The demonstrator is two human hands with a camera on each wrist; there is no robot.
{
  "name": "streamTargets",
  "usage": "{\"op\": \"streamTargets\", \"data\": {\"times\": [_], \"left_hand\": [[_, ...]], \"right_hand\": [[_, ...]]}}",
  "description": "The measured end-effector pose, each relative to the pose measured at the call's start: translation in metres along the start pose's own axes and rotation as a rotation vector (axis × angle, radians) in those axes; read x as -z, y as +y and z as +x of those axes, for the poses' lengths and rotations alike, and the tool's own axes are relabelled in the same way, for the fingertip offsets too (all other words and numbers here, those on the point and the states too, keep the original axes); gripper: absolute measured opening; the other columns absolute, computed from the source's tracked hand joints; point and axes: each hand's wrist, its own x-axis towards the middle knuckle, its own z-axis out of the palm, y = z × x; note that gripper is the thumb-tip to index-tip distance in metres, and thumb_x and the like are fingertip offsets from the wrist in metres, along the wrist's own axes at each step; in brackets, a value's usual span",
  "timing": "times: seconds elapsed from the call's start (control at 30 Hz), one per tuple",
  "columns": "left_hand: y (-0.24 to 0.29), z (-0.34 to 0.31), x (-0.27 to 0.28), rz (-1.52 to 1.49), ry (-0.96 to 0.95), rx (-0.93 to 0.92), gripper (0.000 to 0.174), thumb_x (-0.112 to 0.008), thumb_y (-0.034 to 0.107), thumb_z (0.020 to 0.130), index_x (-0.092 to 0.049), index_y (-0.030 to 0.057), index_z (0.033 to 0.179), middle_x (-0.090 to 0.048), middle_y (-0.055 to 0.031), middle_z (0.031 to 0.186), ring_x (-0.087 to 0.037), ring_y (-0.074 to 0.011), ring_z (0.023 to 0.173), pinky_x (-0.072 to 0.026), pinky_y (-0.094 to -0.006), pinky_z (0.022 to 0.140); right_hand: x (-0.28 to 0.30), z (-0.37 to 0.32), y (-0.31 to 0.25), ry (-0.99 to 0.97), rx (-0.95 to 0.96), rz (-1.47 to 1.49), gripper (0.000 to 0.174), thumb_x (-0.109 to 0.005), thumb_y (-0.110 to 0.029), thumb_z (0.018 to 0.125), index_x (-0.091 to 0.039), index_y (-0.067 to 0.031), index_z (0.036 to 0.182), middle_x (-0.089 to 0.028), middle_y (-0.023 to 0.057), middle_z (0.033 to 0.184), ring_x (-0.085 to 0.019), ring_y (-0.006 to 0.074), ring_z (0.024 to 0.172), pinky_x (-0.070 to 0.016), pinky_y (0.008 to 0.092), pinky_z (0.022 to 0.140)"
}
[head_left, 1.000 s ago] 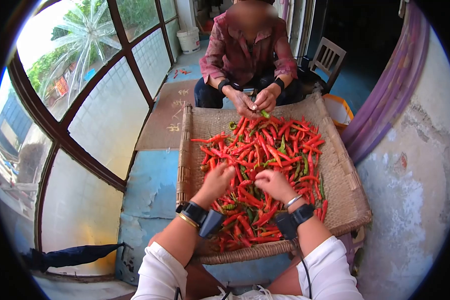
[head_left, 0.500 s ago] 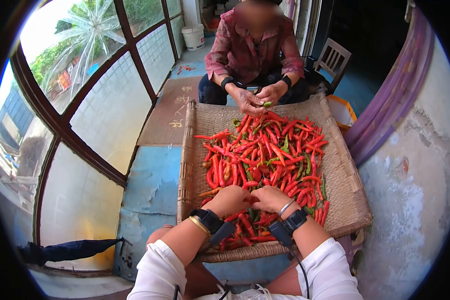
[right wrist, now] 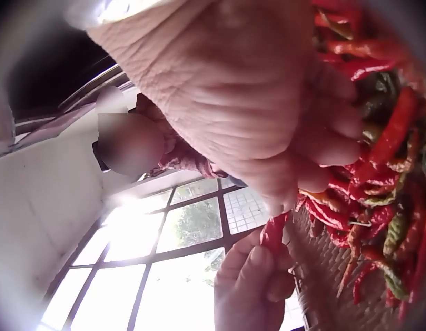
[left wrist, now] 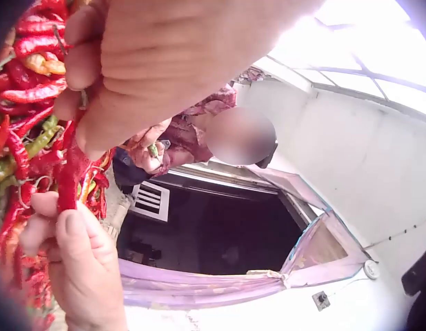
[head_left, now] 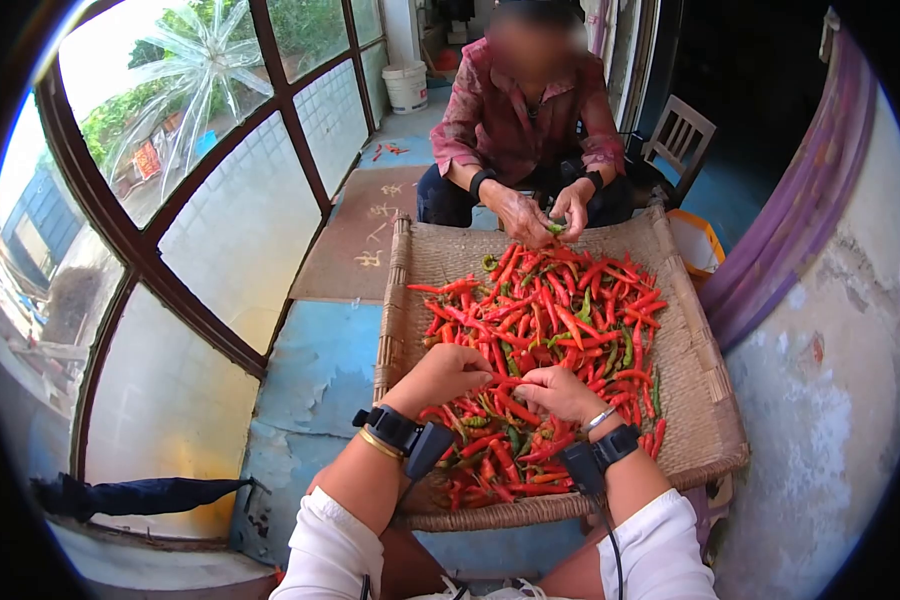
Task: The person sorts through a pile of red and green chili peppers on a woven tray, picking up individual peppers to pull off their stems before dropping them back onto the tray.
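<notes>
A red chili pepper (left wrist: 69,181) stretches between my two hands above the pile. My left hand (head_left: 440,378) pinches one end of it between thumb and fingers, near the stem. The other end is pinched by the thumb and fingers of my right hand (head_left: 562,393). In the right wrist view the same chili (right wrist: 273,232) shows between the fingertips. Under both hands lies a heap of mostly red chilies (head_left: 530,310), with some green and orange ones mixed in, on a woven tray (head_left: 705,420).
Across the tray sits a person in a red patterned shirt (head_left: 515,120), whose hands hold a green chili (head_left: 554,228) over the far edge. A framed window wall (head_left: 220,200) runs along the left. On the right stand a plastered wall (head_left: 820,380), a purple curtain (head_left: 785,240) and a chair (head_left: 682,135).
My hands were apart over the pile, then came together nearer the tray's front edge. Now they are a little farther forward with a red chili between them. The other person's hands have parted slightly.
</notes>
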Motion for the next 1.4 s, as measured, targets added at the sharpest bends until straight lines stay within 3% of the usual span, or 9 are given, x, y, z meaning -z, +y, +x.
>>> {"op": "streamTargets", "data": {"times": [0.2,0.27,0.33,0.4,0.43,0.53,0.73,1.2,1.4], "left_hand": [[-0.026,0.012,0.017,-0.128,0.101,0.044,0.012,-0.060,0.011,0.081,-0.063,0.0005,0.086,-0.055,0.0022,0.064,-0.048,-0.0061,0.058,-0.0388,-0.0214,0.051],[-0.041,0.022,0.020,-0.566,0.431,0.029,0.029,-0.063,0.017,0.078,-0.058,-0.0049,0.097,-0.058,-0.0048,0.068,-0.050,-0.0067,0.060,-0.0429,-0.0218,0.054],[-0.045,0.025,0.017,-0.500,0.542,-0.009,0.042,-0.064,0.021,0.077,-0.052,-0.0068,0.106,-0.060,-0.0130,0.082,-0.057,-0.0160,0.070,-0.0462,-0.0271,0.064],[-0.072,0.038,0.008,0.239,0.864,-0.303,0.049,-0.063,0.025,0.077,-0.048,-0.0059,0.112,-0.058,-0.0196,0.097,-0.057,-0.0286,0.087,-0.0456,-0.0346,0.076],[-0.051,0.025,0.004,0.256,0.749,-0.218,0.047,-0.063,0.026,0.077,-0.050,-0.0053,0.109,-0.053,-0.0230,0.107,-0.050,-0.0370,0.101,-0.0404,-0.0398,0.087],[-0.016,0.010,-0.010,0.331,0.178,0.018,0.029,-0.062,0.029,0.073,-0.061,0.0068,0.092,-0.062,-0.0144,0.084,-0.059,-0.0320,0.081,-0.0472,-0.0398,0.072],[-0.013,-0.001,-0.057,0.784,-0.434,-0.036,0.030,-0.067,0.029,0.064,-0.065,0.0085,0.085,-0.063,-0.0113,0.081,-0.061,-0.0285,0.079,-0.0492,-0.0396,0.066],[-0.022,-0.001,-0.077,0.765,-0.485,-0.101,0.022,-0.063,0.022,0.067,-0.065,0.0058,0.082,-0.063,-0.0133,0.079,-0.062,-0.0299,0.079,-0.0499,-0.0397,0.066],[-0.019,0.007,-0.050,0.350,-0.154,-0.209,0.014,-0.061,0.017,0.074,-0.060,0.0054,0.081,-0.061,-0.0099,0.072,-0.060,-0.0224,0.064,-0.0465,-0.0337,0.059]], "right_hand": [[0.002,-0.005,-0.007,0.168,0.151,0.371,0.024,-0.057,-0.021,0.084,-0.057,-0.0016,0.098,-0.057,-0.0008,0.070,-0.051,0.0053,0.055,-0.0409,0.0178,0.048],[0.006,-0.001,0.001,0.367,0.132,0.490,0.029,-0.057,-0.021,0.084,-0.054,-0.0006,0.104,-0.057,-0.0001,0.074,-0.052,0.0044,0.057,-0.0407,0.0157,0.048],[0.007,0.003,0.008,0.394,0.113,0.454,0.028,-0.057,-0.019,0.083,-0.056,0.0018,0.102,-0.059,0.0035,0.075,-0.055,0.0057,0.059,-0.0446,0.0183,0.051],[0.003,0.007,0.016,0.349,0.069,0.177,0.025,-0.058,-0.017,0.082,-0.058,0.0017,0.099,-0.060,0.0039,0.076,-0.055,0.0072,0.061,-0.0456,0.0205,0.054],[0.001,0.008,0.018,0.286,0.077,-0.015,0.022,-0.058,-0.014,0.080,-0.060,0.0002,0.097,-0.060,0.0035,0.074,-0.055,0.0084,0.063,-0.0457,0.0233,0.057],[-0.009,0.007,0.019,0.090,0.181,-0.493,0.032,-0.063,-0.022,0.074,-0.059,-0.0037,0.100,-0.061,0.0103,0.076,-0.059,0.0219,0.072,-0.0464,0.0323,0.065],[-0.028,0.002,0.016,-0.278,0.151,-0.719,0.039,-0.063,-0.025,0.071,-0.057,-0.0075,0.105,-0.060,0.0166,0.086,-0.057,0.0331,0.084,-0.0443,0.0387,0.075],[-0.033,-0.058,-0.001,-0.058,0.099,-0.852,0.035,-0.062,-0.025,0.073,-0.056,-0.0064,0.102,-0.059,0.0158,0.092,-0.056,0.0332,0.089,-0.0446,0.0422,0.075],[-0.031,-0.046,0.004,0.226,0.250,-0.732,0.026,-0.062,-0.026,0.075,-0.055,-0.0050,0.090,-0.058,0.0153,0.087,-0.057,0.0345,0.085,-0.0459,0.0427,0.071]]}}
